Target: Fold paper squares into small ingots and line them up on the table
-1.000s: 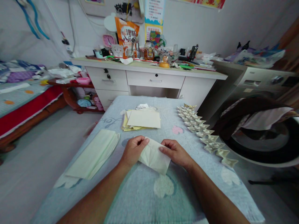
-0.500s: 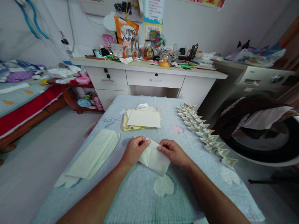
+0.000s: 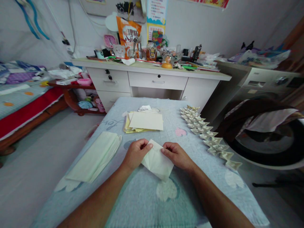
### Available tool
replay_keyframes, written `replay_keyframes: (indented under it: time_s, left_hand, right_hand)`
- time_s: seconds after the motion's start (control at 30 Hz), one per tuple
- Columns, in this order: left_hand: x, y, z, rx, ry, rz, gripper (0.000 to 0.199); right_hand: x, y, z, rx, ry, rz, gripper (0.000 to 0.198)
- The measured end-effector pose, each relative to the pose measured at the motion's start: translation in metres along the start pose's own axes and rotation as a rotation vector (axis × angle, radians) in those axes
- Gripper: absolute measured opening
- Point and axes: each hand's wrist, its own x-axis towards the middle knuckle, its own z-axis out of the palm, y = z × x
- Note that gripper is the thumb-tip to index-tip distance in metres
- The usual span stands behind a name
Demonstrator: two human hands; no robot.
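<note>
A creased, partly folded sheet of pale paper (image 3: 158,161) is held between my two hands over the cloth-covered table. My left hand (image 3: 137,153) pinches its upper left edge, thumb on top. On the other side, my right hand (image 3: 177,155) grips the upper right edge, also with the thumb above and fingers curled behind. Beyond them lies a stack of cream and yellow paper (image 3: 146,121). Left of my left hand is a pile of long pale green sheets (image 3: 96,156). Small folded paper boats (image 3: 209,136) stand in a row along the right side.
The table (image 3: 133,202) wears a light blue patterned cloth. A crumpled white tissue (image 3: 144,108) lies behind the paper stack. Behind stands a white desk (image 3: 158,79) crowded with jars and packets. A washing machine (image 3: 268,76) with its door open and a garment hanging out is at the right.
Both hands keep their grip on the folded paper. The sheet has tilted slightly, its lower corner shifting a little; the rest stays as it was.
</note>
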Motion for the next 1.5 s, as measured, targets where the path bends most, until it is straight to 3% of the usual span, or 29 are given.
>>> replay_keyframes:
  time_s: [0.47, 0.73, 0.97, 1.13, 1.33, 1.5]
  left_hand:
    - [0.000, 0.000, 0.001, 0.063, 0.023, 0.015, 0.031]
    - [-0.001, 0.001, 0.002, 0.379, 0.088, 0.101, 0.026]
    - [0.003, 0.000, 0.001, 0.643, 0.111, 0.099, 0.017]
    - [0.006, -0.002, 0.002, 0.684, 0.114, 0.066, 0.016]
    - [0.009, -0.002, 0.005, 0.827, 0.164, 0.169, 0.015]
    - [0.011, -0.006, 0.006, 0.880, 0.190, 0.165, 0.020]
  right_hand:
    - [0.000, 0.004, 0.002, -0.021, 0.005, -0.013, 0.042]
    - [0.001, 0.003, 0.005, -0.509, 0.092, -0.087, 0.030]
    - [0.003, 0.000, 0.013, -0.833, 0.152, 0.015, 0.029]
    - [0.003, -0.003, 0.016, -0.924, 0.158, 0.055, 0.026]
    - [0.002, -0.004, 0.017, -0.966, 0.161, 0.081, 0.024]
    - [0.000, -0.005, 0.018, -0.998, 0.158, 0.117, 0.019]
